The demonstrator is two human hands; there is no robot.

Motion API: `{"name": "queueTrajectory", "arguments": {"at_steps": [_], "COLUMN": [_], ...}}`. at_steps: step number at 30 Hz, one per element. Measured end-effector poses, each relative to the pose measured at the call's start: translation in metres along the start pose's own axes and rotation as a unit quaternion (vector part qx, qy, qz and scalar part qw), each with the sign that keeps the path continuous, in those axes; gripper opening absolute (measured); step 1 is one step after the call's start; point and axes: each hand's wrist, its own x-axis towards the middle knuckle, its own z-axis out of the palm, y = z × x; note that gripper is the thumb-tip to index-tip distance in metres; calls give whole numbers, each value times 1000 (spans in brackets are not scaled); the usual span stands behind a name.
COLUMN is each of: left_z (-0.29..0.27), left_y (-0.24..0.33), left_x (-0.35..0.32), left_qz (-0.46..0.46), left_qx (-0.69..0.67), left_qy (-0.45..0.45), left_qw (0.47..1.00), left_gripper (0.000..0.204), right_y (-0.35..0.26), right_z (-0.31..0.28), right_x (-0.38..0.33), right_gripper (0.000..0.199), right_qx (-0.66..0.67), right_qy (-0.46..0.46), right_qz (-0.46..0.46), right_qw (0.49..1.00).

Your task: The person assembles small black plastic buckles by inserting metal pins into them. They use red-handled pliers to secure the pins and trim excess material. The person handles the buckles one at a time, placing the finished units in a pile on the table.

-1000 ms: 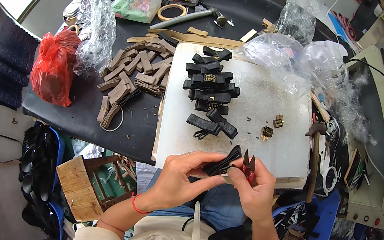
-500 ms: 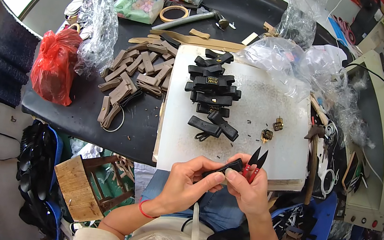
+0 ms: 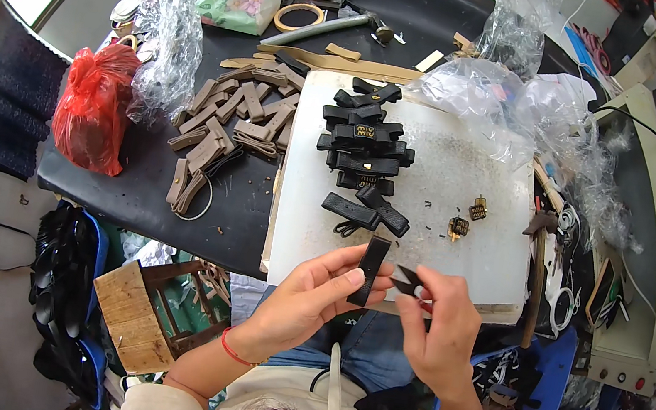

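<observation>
Above my lap, at the near edge of the white board (image 3: pixel 476 163), my left hand (image 3: pixel 306 287) pinches a black strap piece (image 3: pixel 370 271) between thumb and fingers, its flat face turned up. My right hand (image 3: pixel 444 332) is closed on a pair of thread snips (image 3: pixel 405 280). The dark blades point left, close beside the strap; the red handles are mostly covered by my fingers. Farther up the board, a row of folded black strap pieces (image 3: pixel 363 147) overlaps, some with gold-coloured fittings. Two small black-and-gold metal fittings (image 3: pixel 459 227) lie at the right of the board.
Beige folded straps (image 3: pixel 206 148) are heaped left of the board on the black table (image 3: pixel 136 195). A red plastic bag (image 3: pixel 94 109) stands at the table's left. Crumpled clear plastic (image 3: pixel 477 100) covers the far right corner; a hammer (image 3: pixel 540 235) lies along the right side.
My hands have moved apart. The black strap has swung upright in my left hand, and the snips have turned from pointing away to pointing left toward it.
</observation>
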Motion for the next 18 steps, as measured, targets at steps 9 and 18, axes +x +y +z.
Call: {"name": "queueTrajectory", "arguments": {"at_steps": [9,18], "left_z": [4,-5], "left_y": [-5,-21], "left_x": [-1,0], "left_qz": [43,111], "left_qx": [70,92], "left_qy": [-1,-52], "left_qw": [997,988], "left_gripper": [41,33], "right_y": [-4,-4], "right_z": [3,-18], "right_x": [8,21], "right_gripper": [20,18], "right_qx": [-32,243], "right_qy": [-30,-238], "right_qz": [-38,306], "right_qw": [998,889]}}
